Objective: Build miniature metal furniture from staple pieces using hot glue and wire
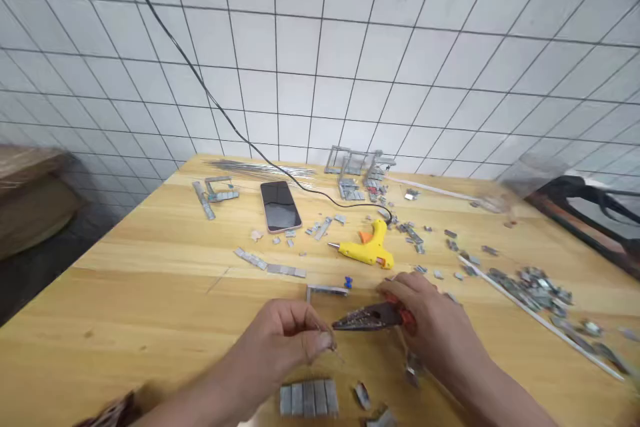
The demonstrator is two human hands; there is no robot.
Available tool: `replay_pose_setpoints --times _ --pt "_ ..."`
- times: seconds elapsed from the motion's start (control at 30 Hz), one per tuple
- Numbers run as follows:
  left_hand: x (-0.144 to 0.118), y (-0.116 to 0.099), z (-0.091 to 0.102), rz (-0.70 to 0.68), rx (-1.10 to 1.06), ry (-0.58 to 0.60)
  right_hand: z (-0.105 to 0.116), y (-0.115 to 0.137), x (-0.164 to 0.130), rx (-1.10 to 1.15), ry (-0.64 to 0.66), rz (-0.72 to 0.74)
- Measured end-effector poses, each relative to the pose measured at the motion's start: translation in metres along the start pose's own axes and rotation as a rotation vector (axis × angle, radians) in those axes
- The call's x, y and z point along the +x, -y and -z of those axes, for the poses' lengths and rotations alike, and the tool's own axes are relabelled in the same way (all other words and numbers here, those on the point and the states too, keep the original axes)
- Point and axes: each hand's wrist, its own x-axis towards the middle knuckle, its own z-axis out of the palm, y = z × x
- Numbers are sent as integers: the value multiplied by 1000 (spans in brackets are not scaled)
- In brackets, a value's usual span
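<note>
Nearest to me, at the bottom edge of the pale wooden tabletop [150, 293], lies a short grey block of metal strips laid side by side [309, 398], with a few loose grey scraps just to its right. Above it my left hand [285, 340] comes in from the lower left, palm down, forearm slanting up toward the middle; its thumb and forefinger are pinched together on something thin, too small and blurred for me to name. My right hand [430, 323] reaches in from the lower right, knuckles up, fingers wrapped and clamped around the red handles of a pair of dark-jawed needle-nose pliers [367, 317]. The pliers lie nearly level, the tip pointing left and almost meeting my left fingertips; I cannot tell whether the jaws are parted.

Just beyond the hands sits a thin grey metal bar [327, 290] with a small blue bit beside it. Farther on rests a yellow glue gun with an orange trigger [367, 248], nozzle to the left. Past that lies a black-screened phone in a pink case [280, 205], face up, beside a black cable [210, 93] running up the white tiled wall [350, 47]. Grey metal scraps scatter to the right.
</note>
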Motion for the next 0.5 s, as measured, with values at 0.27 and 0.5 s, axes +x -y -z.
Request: replay_pose_setpoints --times 0.27,0.5 --pt "3 3 3 62 60 37 -6 -10 5 30 38 65" --pt "2 -3 3 36 54 23 -6 -26 6 138 -27 53"
